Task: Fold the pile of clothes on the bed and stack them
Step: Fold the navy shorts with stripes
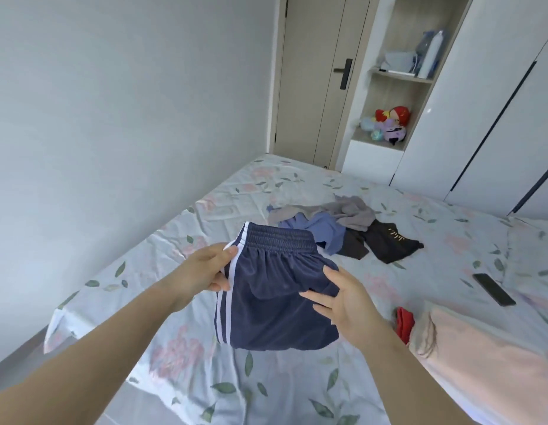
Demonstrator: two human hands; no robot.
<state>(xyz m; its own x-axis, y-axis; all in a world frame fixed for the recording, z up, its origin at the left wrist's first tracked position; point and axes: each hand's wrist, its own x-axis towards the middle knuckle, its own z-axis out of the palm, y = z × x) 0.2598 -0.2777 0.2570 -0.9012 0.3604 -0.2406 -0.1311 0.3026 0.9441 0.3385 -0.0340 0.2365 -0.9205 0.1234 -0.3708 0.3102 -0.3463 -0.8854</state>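
Observation:
Navy shorts (pixel 266 289) with white side stripes and an elastic waistband hang in the air above the bed (pixel 180 357). My left hand (pixel 205 268) grips their striped left edge just below the waistband. My right hand (pixel 343 297) holds their right edge, thumb on top and fingers underneath. Further back on the bed lies a loose pile of clothes (pixel 337 223): a grey garment, a blue one and a dark brown one with gold lettering.
A black phone (pixel 493 289) lies on the sheet at the right. A red cloth (pixel 404 323) sits beside a pink pillow or quilt (pixel 481 357) at the near right. A door (pixel 315 78), open shelves with toys (pixel 389 125) and white wardrobes stand beyond the bed.

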